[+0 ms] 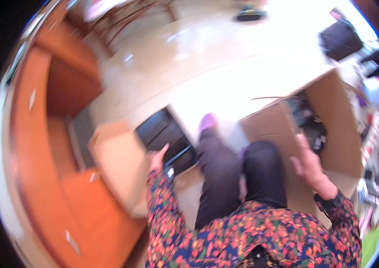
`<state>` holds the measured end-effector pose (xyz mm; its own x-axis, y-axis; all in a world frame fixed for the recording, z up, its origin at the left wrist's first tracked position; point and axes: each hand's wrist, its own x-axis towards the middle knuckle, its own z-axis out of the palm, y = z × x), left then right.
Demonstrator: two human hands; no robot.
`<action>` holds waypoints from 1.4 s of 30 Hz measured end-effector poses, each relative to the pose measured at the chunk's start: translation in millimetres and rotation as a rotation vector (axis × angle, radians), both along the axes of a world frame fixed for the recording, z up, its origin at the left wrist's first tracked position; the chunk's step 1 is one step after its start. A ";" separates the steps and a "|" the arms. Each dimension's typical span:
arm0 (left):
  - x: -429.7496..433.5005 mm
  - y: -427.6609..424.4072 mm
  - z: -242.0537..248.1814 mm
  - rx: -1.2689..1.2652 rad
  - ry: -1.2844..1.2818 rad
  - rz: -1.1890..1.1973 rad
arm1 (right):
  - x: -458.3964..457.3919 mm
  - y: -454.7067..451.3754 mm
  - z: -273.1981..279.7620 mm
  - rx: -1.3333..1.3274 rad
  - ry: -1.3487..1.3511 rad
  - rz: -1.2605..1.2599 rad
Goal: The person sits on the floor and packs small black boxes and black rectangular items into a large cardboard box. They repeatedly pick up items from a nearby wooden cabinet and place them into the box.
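My left hand [158, 158] is beside an open cardboard box [119, 160] to the left of my legs; the picture is blurred, and whether it touches the box or its contents is unclear. Dark, flat packages [166, 130] lie in that box. On the right, my right hand [310, 164] rests at the near edge of a larger open cardboard box [338, 124], fingers extended. Inside the larger box are dark items [313, 129], some seemingly in clear wrapping.
An orange-brown wooden cabinet [85, 204] runs along the left. Wooden chair legs [105, 40] stand at the upper left. A dark object [340, 40] is at the upper right, and shelves of small goods [371, 187] line the right edge.
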<state>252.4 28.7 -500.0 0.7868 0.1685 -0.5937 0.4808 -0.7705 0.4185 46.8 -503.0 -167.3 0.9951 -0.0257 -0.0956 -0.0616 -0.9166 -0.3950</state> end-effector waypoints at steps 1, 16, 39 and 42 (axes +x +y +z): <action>-1.7 0.6 -4.0 0.016 0.053 -0.001 | -1.4 -0.5 1.2 0.008 0.005 0.017; 17.7 -12.1 -8.6 -0.632 0.040 0.803 | 9.7 3.3 38.5 -0.011 -0.040 0.012; -138.6 -13.6 228.2 -1.361 -0.203 0.714 | 6.1 -10.3 51.5 0.066 -0.039 -0.004; -125.8 -66.6 320.7 -1.395 -0.283 0.195 | -8.8 -5.7 79.8 0.075 -0.321 -0.001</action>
<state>126.6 -37.9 -179.3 0.9368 -0.2932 -0.1908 0.3033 0.4089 0.8607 38.0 -508.8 -87.6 0.9747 -0.0313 0.2212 0.0762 -0.8843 -0.4607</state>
